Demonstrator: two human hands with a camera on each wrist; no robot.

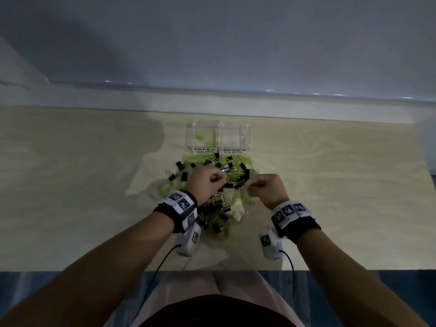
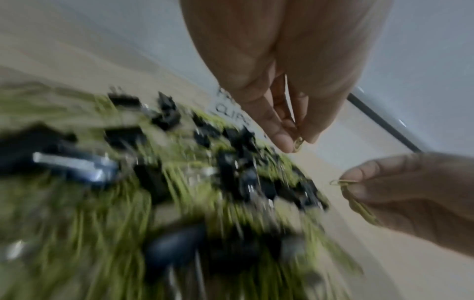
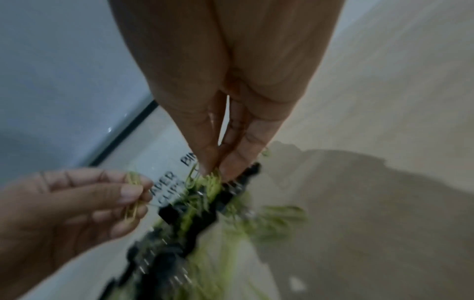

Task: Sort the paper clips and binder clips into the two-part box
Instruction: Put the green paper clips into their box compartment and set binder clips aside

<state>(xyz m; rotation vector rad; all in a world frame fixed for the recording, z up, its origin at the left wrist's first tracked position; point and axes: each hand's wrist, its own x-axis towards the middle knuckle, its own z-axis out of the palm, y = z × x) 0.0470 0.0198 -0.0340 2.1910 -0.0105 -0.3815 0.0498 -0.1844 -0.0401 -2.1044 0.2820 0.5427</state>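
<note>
Desk [image 1: 70, 185]: light wood; it carries the box and the clip heap.

Two-part box [image 1: 218, 135]: clear, at the far side of the heap, labelled PAPER CLIPS on its left half and BINDER CLIPS on its right. A few green paper clips [image 1: 200, 137] lie in the left half. The right half looks empty, though it is hard to tell through the clear wall.

Heap [image 1: 212, 185]: green paper clips and black binder clips [image 1: 180, 165] mixed together, just in front of the box. Judgement: sorting has barely begun; nearly all the clips are left, and no binder clip looks to be placed yet.

Your left hand [image 1: 207, 182] is over the heap's middle; its fingers [image 3: 128, 194] are curled and pinch a few green paper clips.

Your right hand [image 1: 266, 190] is at the heap's right edge. The left wrist view shows its fingers [image 2: 359, 188] pinching green paper clips; the right wrist view shows the tips down in the heap, among more clips.

Both pinched lots sit short of the box, nearer you than its labels.
</note>
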